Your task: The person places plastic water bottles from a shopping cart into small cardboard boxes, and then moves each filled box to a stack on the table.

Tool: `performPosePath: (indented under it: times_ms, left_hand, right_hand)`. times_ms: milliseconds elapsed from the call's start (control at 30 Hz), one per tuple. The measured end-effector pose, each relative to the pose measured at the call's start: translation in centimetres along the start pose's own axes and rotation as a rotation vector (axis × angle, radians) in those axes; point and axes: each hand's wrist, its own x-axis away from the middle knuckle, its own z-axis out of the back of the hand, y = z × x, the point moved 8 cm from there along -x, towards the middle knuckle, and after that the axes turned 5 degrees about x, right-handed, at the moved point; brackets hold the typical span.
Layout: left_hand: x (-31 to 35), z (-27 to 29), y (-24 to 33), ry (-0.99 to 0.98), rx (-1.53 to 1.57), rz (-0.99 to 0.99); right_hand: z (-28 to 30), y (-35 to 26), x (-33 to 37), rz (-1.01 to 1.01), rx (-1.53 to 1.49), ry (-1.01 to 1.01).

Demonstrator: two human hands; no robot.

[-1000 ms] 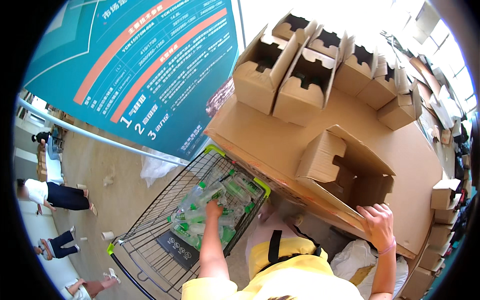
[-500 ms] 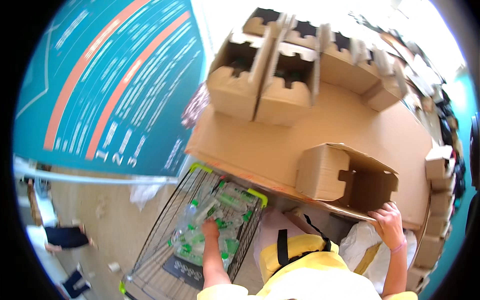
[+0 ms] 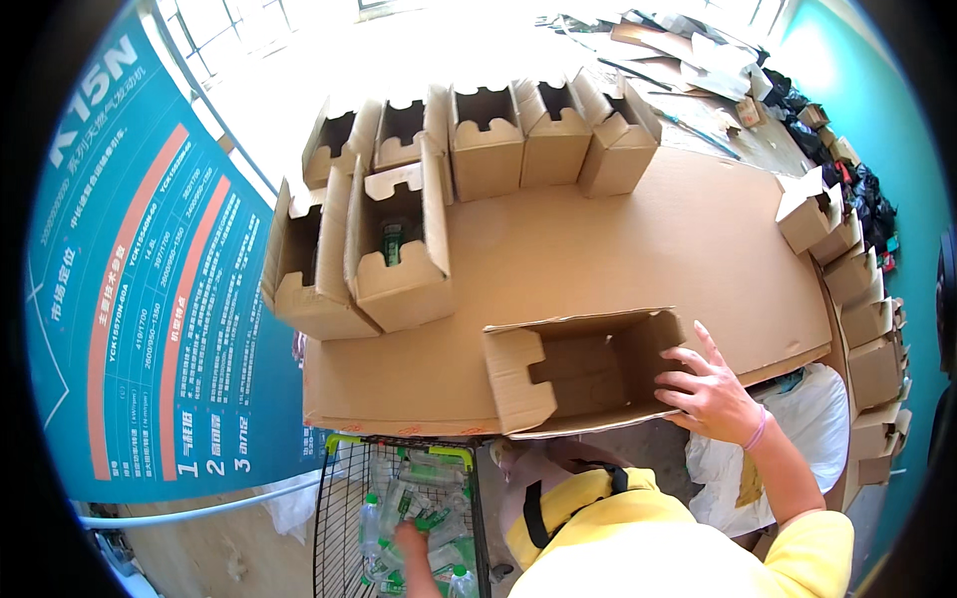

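An open, empty cardboard box (image 3: pixel 520 384) lies at the table's near edge, its opening toward me. My right hand (image 3: pixel 710 394) grips its right end, with some fingers inside the rim and one finger raised. Low on the left, my left hand (image 3: pixel 410 540) reaches into a wire shopping cart (image 3: pixel 344 450) full of clear plastic bottles (image 3: pixel 434 473) with green caps. Its fingers are closed at a green-capped bottle (image 3: pixel 433 519); the fingertips are partly hidden.
Several upright cardboard boxes (image 3: pixel 485 164) stand at the back of the cardboard-covered table (image 3: pixel 558 254). A nearer box (image 3: pixel 404 289) on the left holds a bottle. Stacked boxes (image 3: pixel 852 274) line the right side. A teal banner (image 3: pixel 179 299) stands left; a white sack (image 3: pixel 797 429) sits below the table.
The view has swung, and the box has turned to bring its opening toward me. My right hand has shifted onto its right end. The left hand is still among the bottles.
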Motion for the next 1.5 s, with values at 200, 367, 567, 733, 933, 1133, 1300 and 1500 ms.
performPosePath:
  times_ms: [200, 367, 567, 733, 933, 1133, 1300, 1500]
  left_hand:
    - [3.8, 21.4, 6.1, 0.622, 0.570, 0.081]
    - [14.5, 42.7, 23.9, 1.080, 0.868, -0.580]
    - [19.9, 50.6, 40.7, 0.822, 1.319, -1.338]
    - [17.4, 44.5, 57.4, 0.020, 0.983, -1.386]
    - [10.3, 25.4, 63.9, -0.317, -0.479, -1.204]
    - [4.3, 21.0, 65.6, -0.220, -0.757, -1.109]
    - [1.6, 18.2, 65.4, 0.030, -0.406, -1.158]
    - [5.5, 24.0, 65.0, -0.201, -0.705, -1.096]
  right_hand:
    - [-1.1, 2.6, 1.1, 0.086, -0.220, 0.115]
    - [-1.6, 2.7, 1.2, 0.264, -0.240, 0.165]
    - [-1.7, 4.9, 2.9, 0.236, -0.255, 0.145]
    - [-1.9, 5.8, 4.2, 0.227, -0.289, 0.199]
    - [-2.2, 6.0, 4.4, 0.234, -0.325, 0.296]
    - [-2.3, 5.6, 4.3, 0.224, -0.311, 0.342]
    - [-2.0, 5.8, 4.0, 0.237, -0.329, 0.357]
    - [-1.5, 5.7, 3.4, 0.229, -0.335, 0.337]
